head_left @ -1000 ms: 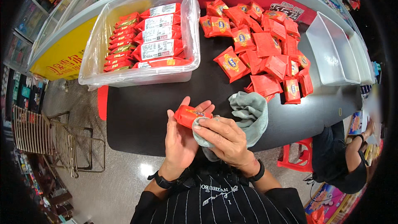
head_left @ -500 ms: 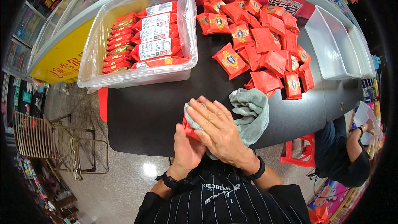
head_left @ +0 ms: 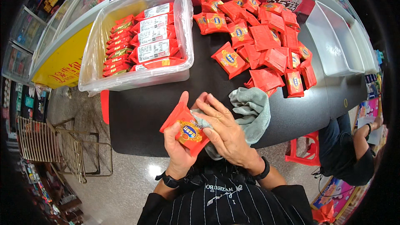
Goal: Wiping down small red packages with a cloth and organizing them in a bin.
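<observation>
Wiping a red sealed packet (head_left: 189, 132) above the counter (head_left: 137, 121), it seems.
Left fingers (head_left: 170, 133) grip it, right fingers (head_left: 219, 110) press gray-green cloth (head_left: 253, 118); its other face would call for turning.

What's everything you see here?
Table: one, black, centre
Held packet: one, red, left hand
Loose packets: many, red, table's right
Lined bin: one, clear, table's left
Packed packets: many, red, in bin
Open tubs: apparently two, whitish, far right
Cloth: count unclear, grey-green, right hand and table
Stool: one, red, lower right
Slatted furniture: count unclear, brownish, left
Shelved goods: many, multicoloured, edges
Other person: one, dark clothes, right
Wristbands: two, black, lower centre
Left hand: one, bare, centre
Right hand: one, bare, centre
</observation>
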Motion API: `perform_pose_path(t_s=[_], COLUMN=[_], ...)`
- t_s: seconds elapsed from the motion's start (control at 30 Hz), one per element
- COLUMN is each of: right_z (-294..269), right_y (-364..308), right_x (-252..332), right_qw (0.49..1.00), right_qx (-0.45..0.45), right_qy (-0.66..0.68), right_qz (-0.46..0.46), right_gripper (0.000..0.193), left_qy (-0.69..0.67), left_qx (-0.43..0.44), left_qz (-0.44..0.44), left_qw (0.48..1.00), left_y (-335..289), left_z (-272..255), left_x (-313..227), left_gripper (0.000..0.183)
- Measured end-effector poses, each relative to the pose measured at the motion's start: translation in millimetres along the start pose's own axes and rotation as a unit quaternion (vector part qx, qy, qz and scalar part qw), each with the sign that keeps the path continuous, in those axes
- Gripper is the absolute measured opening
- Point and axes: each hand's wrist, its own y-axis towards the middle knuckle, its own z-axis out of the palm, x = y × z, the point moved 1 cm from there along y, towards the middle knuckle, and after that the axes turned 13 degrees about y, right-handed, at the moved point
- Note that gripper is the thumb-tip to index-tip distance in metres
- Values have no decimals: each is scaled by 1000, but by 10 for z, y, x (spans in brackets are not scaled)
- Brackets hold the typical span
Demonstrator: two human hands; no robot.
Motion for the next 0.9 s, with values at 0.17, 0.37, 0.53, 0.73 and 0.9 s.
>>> perform_pose_path(t_s=[0.17, 0.37, 0.53, 0.73, 0.9], right_z=[86, 15, -36, -38, -135], right_y=[-44, -6, -49, -65, -26], right_x=[57, 116, 96, 47, 69], right_qw=[999, 976, 946, 869, 800], right_qx=[-4, 12, 43, 77, 39], right_qy=[20, 201, 284, 420, 512], right_qz=[-32, 79, 151, 252, 310], right_gripper=[53, 51, 50, 48, 42], left_qy=[15, 206, 278, 277, 437], left_qx=[6, 21, 48, 29, -3], left_qz=[62, 133, 144, 134, 271], left_qw=[998, 969, 949, 951, 858], left_y=[99, 91, 122, 107, 51], left_z=[-18, -89, -131, -103, -134], left_x=[46, 110, 4, -115, -348], left_gripper=[65, 62, 59, 58, 52])
